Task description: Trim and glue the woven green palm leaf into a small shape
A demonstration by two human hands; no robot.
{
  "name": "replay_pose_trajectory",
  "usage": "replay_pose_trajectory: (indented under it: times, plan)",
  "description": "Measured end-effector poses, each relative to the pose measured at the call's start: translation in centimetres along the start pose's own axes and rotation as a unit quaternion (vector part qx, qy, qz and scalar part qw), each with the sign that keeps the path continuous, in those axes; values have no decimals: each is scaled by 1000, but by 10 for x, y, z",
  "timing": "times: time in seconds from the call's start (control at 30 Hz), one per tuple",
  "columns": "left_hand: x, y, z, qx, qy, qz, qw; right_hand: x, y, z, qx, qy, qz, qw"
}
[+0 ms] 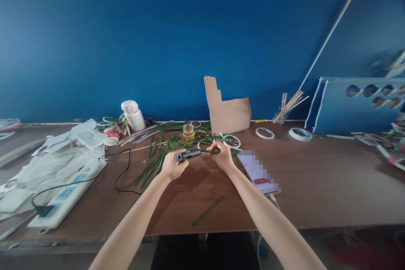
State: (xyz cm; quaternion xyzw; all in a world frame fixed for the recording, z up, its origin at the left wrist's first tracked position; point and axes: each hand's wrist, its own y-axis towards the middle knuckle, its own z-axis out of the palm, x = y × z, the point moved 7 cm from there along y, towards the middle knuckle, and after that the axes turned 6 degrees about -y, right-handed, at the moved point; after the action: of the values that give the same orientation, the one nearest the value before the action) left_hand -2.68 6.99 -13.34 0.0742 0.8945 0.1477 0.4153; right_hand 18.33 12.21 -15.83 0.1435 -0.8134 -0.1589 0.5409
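My left hand [172, 164] is closed around a dark, gun-shaped tool [189, 155] held level above the brown table [316, 185]. My right hand [222, 155] is pinched on a thin green leaf strip [207, 150] at the tool's tip. A pile of long green leaves [158, 156] lies just behind and to the left of my hands. One loose green strip [207, 211] lies on the table near the front edge.
A white power strip [63, 198] with a black cable sits at the left beside white sheets [63, 147]. A small jar [188, 131], white bottle [133, 114], cardboard piece [226, 109], tape rolls [265, 133] and a phone [257, 173] surround the hands. Blue boards [357, 105] lean at right.
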Motion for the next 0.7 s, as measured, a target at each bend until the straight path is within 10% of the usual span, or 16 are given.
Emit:
replay_pose_trajectory:
  times: [0.7]
  plan:
    - [-23, -5, -8, -1, 91, 88, 992, 0, 2, 0, 11, 87, 15, 996]
